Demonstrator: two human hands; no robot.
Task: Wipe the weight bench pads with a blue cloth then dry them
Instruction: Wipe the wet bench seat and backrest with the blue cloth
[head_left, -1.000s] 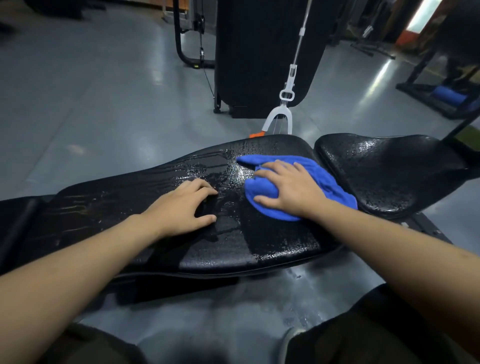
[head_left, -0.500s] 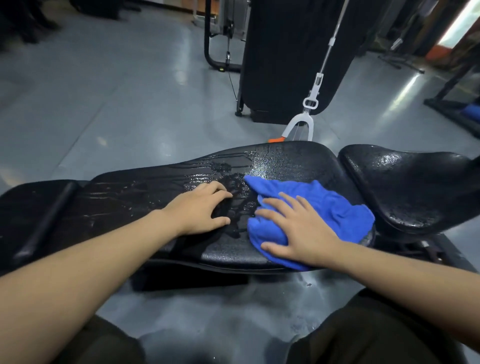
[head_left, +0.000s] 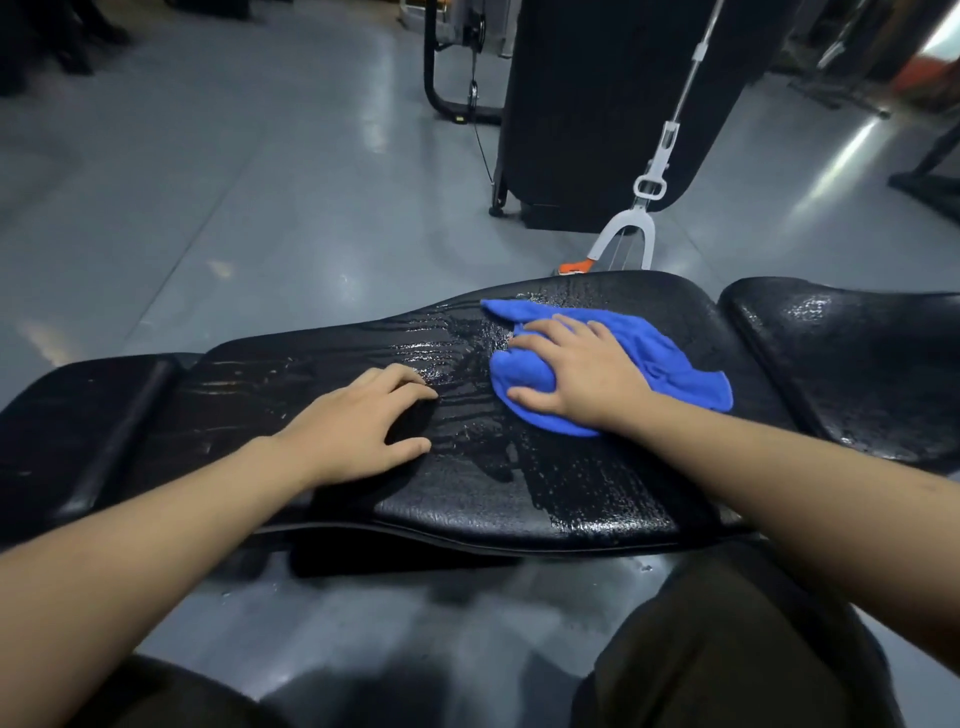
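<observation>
Two hands are on the long pad (head_left: 519, 499): the right hand (head_left: 582, 374) lies flat on the cloth (head_left: 670, 364) with fingers spread and pressing down, not clenched around it, and the left hand (head_left: 363, 421) rests bare on the vinyl, fingers loosely curled, grasping nothing. The cloth sits on the far right part of the long pad, close to the gap before the seat pad (head_left: 852, 364), bunched under the palm with a loose tail trailing right.

Risks, as I judge them: the surface is slick with streaks and beads of water, so the bracing left hand could slide and tip the person's weight forward. With only a flat palm on the cloth, a fast stroke may let it slip out from under the hand or drag its tail off the pad edge. Water already lies on the floor (head_left: 260, 218) below the bench, and pushing more over the near edge would add to it beside the person's feet. The seat pad is beaded with droplets too and could be missed.

The long pad's axis runs left to right across the view, its wide end pointing right toward the seat pad and its narrower end left. The cloth lies roughly along that same line, slanting from far-left to near-right.
</observation>
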